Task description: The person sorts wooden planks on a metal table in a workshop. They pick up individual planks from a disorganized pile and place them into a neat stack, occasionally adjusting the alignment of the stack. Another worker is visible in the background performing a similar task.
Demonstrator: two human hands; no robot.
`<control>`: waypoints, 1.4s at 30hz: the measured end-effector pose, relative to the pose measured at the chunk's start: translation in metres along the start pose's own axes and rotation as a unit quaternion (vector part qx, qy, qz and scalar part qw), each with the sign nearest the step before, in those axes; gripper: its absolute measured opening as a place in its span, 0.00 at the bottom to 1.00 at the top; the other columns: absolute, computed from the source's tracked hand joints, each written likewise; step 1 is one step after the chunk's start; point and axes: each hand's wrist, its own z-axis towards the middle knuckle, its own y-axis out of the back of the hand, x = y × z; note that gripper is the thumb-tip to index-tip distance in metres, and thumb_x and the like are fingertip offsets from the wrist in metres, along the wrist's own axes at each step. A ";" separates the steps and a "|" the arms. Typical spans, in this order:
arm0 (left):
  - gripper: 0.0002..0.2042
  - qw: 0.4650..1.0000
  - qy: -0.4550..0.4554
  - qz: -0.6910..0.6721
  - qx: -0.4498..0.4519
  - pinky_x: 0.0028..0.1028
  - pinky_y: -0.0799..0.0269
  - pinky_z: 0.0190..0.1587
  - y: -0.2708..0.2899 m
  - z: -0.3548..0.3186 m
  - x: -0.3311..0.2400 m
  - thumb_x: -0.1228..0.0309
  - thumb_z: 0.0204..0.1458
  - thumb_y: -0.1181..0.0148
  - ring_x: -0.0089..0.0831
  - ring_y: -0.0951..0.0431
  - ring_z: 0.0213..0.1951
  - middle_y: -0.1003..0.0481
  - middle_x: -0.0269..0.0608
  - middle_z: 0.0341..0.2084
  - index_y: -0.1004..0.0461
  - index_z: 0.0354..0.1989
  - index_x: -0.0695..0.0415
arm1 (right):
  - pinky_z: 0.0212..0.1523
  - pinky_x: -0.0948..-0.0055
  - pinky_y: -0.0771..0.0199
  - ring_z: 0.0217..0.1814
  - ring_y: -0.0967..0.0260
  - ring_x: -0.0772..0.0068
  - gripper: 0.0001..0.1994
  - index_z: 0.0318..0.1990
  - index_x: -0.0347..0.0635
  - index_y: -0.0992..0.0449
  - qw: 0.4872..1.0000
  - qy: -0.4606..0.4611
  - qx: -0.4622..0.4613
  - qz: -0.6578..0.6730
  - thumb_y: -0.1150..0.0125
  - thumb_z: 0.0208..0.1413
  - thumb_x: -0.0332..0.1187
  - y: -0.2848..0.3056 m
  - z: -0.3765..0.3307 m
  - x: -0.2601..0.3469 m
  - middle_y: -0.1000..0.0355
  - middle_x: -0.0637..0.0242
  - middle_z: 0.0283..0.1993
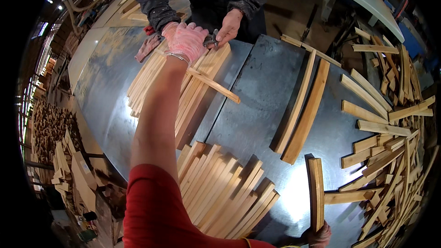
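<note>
My left hand (187,42), in a pink-stained work glove, reaches across the table and lies over the far ends of a row of wooden strips (195,96); its fingers look spread, their tips partly hidden. Beside its wrist, a thin stick (215,86) crosses the strips at a slant. Low on the right, my gloved right hand (319,236) is closed around the near end of a short wooden strip (316,193). A co-worker's bare hand (230,25) holds a small grey metal tool (211,40) right next to my left hand.
A second row of strips (225,183) lies close to me. Two longer strips (305,115) rest on the metal tabletop (257,110). Loose strips pile up (395,174) along the right edge. An empty glove (147,48) lies near the co-worker's dark sleeve (158,7).
</note>
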 end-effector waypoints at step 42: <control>0.31 0.882 0.308 -0.343 0.093 0.50 0.35 0.67 0.171 -0.828 -0.257 0.62 0.47 0.27 0.50 0.29 0.65 0.28 0.47 0.63 0.27 0.63 0.50 | 0.37 0.77 0.34 0.35 0.38 0.80 0.04 0.44 0.52 0.27 0.620 0.395 0.153 0.661 0.41 0.70 0.38 0.074 0.081 -0.074 0.36 0.78 0.32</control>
